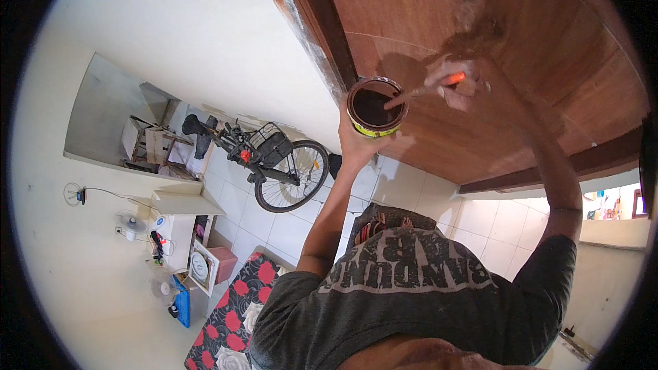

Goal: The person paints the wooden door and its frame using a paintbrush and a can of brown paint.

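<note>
My left hand [358, 145] is wrapped round a round open can [377, 131] with a yellow-green band, holding it up close to a brown wooden panel [404, 0]. Dark brown paint [370, 111] lies inside the can. A paintbrush [412, 95] slants down into its mouth, the tip at or just above the paint; I cannot tell which. My right hand [460, 89], blurred, is closed on the brush's handle, which shows an orange end. Darker and paler patches mark the panel's upper part.
A dark wooden frame post [312, 7] edges the panel beside the white wall [205, 20]. A bicycle [281, 171] stands on the white tiled floor [247, 223] at left. Fans [130, 221], a blue crate [181, 301] and a floral-covered surface [236, 294] are at lower left.
</note>
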A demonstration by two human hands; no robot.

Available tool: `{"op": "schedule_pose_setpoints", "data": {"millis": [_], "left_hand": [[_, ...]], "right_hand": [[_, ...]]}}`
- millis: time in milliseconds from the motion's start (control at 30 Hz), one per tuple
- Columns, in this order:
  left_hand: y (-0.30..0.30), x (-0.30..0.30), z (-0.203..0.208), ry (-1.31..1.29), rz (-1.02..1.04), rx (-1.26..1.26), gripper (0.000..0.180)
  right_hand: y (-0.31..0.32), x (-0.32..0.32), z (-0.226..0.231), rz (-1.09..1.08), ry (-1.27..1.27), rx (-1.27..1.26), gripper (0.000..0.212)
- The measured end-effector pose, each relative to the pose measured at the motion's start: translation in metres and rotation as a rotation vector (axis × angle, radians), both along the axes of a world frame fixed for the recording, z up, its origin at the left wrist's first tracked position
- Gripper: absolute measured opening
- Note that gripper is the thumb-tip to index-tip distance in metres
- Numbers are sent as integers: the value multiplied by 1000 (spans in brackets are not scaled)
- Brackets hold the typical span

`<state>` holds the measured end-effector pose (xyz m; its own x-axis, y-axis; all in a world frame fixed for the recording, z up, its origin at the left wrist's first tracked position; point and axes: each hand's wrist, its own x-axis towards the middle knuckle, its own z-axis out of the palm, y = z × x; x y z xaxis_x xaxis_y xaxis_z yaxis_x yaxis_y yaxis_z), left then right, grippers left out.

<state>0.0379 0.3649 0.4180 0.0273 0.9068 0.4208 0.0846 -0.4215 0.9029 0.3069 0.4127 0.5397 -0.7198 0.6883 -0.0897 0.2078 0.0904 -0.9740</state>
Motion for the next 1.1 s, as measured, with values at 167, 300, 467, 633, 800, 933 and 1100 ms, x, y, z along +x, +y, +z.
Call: {"op": "schedule_pose_setpoints", "data": {"millis": [167,300,467,633,800,933,1100], "left_hand": [[-1,-4,-3,-25,2,-28,99],[-4,-2,7,13,-2,-62,99],[-6,-11,-11,-141,-52,-29,95],[-2,-3,1,-102,-50,-107,92],[-3,-21,-4,-76,1,-159,80],[-7,-41,-6,5,43,-183,79],[-37,-61,-6,118,116,-187,92]], "right_hand": [[-20,-6,20,106,-179,947,32],[-38,-3,33,-38,-26,653,37],[-41,-30,22,-74,-200,1021,23],[-43,-19,42,-205,-281,909,15],[-17,-39,44,-633,145,676,17],[45,-84,41,-811,766,798,18],[92,-135,63,-786,985,876,20]]}}
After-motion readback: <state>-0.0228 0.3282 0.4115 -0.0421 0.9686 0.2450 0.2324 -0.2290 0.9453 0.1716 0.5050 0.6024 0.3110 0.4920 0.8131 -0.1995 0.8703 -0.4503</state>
